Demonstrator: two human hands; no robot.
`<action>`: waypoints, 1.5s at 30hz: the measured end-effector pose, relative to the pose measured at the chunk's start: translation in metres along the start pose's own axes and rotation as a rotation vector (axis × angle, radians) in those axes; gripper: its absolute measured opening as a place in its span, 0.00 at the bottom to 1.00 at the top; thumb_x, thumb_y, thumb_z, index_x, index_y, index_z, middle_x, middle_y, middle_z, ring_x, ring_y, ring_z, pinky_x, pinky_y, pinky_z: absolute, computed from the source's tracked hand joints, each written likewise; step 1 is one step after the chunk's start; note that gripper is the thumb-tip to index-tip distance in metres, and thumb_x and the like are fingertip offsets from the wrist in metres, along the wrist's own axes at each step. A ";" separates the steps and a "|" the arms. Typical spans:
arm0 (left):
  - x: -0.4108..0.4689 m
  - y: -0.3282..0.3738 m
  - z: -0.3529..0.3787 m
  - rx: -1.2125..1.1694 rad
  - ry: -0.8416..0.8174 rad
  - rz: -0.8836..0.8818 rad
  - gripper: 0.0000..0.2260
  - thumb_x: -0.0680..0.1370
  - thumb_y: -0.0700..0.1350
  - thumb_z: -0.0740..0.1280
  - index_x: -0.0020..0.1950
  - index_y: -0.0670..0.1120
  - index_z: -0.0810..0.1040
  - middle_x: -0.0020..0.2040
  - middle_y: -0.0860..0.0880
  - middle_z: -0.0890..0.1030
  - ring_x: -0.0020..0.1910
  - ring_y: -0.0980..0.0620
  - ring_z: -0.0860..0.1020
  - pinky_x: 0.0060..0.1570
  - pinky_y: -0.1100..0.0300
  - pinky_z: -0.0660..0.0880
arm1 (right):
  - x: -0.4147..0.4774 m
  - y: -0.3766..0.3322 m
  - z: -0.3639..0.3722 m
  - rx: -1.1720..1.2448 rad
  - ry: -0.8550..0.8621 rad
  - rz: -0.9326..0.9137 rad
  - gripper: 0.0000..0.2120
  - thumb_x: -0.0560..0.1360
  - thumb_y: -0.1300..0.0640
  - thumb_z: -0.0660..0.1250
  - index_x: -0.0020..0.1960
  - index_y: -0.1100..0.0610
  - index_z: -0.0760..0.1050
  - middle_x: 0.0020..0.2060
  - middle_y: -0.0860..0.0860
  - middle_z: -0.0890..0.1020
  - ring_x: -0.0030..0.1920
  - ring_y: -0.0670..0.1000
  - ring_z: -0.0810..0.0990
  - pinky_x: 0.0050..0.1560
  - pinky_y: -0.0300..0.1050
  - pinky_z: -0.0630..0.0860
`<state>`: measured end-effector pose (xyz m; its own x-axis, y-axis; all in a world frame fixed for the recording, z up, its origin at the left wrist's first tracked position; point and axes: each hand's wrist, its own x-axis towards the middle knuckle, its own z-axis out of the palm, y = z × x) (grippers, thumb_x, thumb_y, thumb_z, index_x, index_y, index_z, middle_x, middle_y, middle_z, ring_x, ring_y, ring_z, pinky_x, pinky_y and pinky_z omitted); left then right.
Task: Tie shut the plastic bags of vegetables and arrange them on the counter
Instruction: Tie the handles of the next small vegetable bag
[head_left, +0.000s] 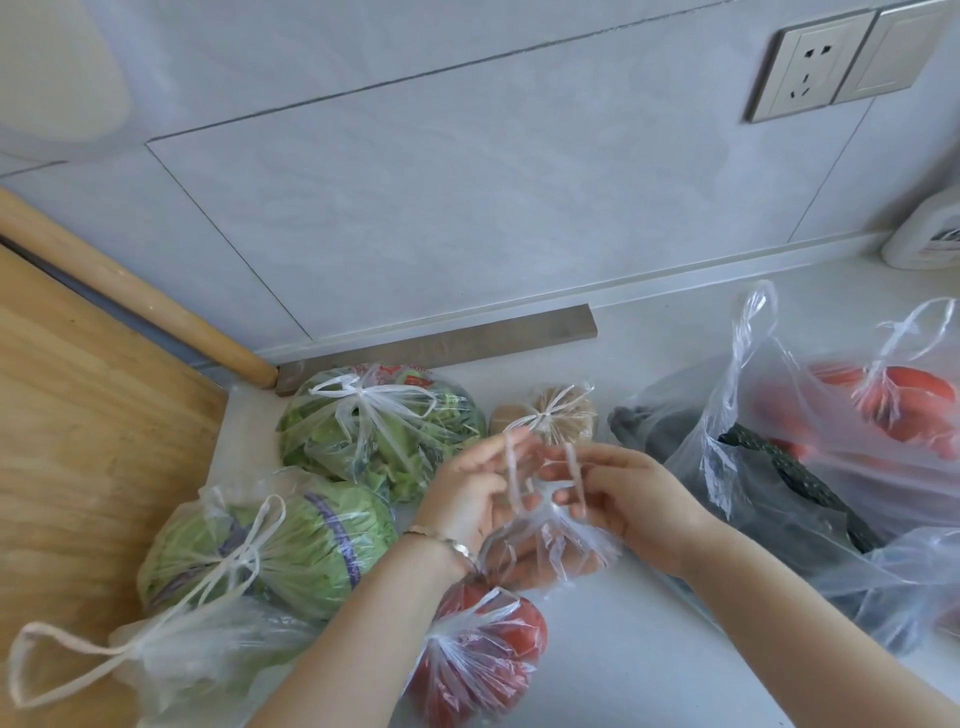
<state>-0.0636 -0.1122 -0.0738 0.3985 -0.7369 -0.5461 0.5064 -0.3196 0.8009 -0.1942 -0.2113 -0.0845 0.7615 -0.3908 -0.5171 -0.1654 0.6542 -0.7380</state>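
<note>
My left hand (470, 491) and my right hand (631, 501) each pinch one handle loop of a small clear plastic bag (563, 545) at the counter's middle; its contents are hard to make out. Knotted bags lie around it: leafy greens (379, 431), a cabbage (291, 540), tomatoes (478, 660) under my left wrist, and brown round items (550, 415) behind my hands. At the right, a large open bag (789, 499) holds dark vegetables beside a tied bag of red vegetables (904, 410).
A wooden cutting board (88, 441) and a rolling pin (135, 291) lean at the left. A metal strip (441, 343) lies along the tiled wall. A white container (924, 239) stands at the far right, under a wall socket (810, 67). White counter (623, 649) shows in front.
</note>
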 end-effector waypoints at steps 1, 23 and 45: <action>-0.001 -0.006 0.005 0.201 -0.015 0.067 0.25 0.74 0.23 0.53 0.58 0.46 0.78 0.46 0.51 0.82 0.39 0.53 0.79 0.34 0.62 0.80 | -0.002 0.001 0.004 -0.148 -0.027 -0.028 0.16 0.75 0.74 0.54 0.48 0.63 0.79 0.38 0.56 0.83 0.29 0.46 0.80 0.29 0.34 0.77; 0.002 -0.029 -0.043 1.257 0.084 0.191 0.05 0.73 0.51 0.66 0.37 0.56 0.74 0.25 0.54 0.70 0.24 0.57 0.67 0.26 0.65 0.64 | 0.010 0.028 -0.039 -0.409 0.273 0.244 0.09 0.71 0.61 0.68 0.32 0.59 0.76 0.23 0.50 0.64 0.23 0.47 0.60 0.25 0.38 0.58; 0.034 -0.030 -0.054 0.262 0.565 0.014 0.16 0.73 0.33 0.59 0.27 0.44 0.61 0.22 0.48 0.62 0.21 0.51 0.63 0.22 0.65 0.63 | 0.040 0.051 -0.015 -0.100 0.606 0.146 0.09 0.71 0.59 0.70 0.35 0.60 0.73 0.26 0.54 0.69 0.27 0.50 0.65 0.29 0.40 0.67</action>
<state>-0.0235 -0.0957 -0.1300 0.7831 -0.3356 -0.5236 0.3225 -0.5007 0.8033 -0.1812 -0.2035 -0.1491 0.2414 -0.6181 -0.7481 -0.3209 0.6767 -0.6627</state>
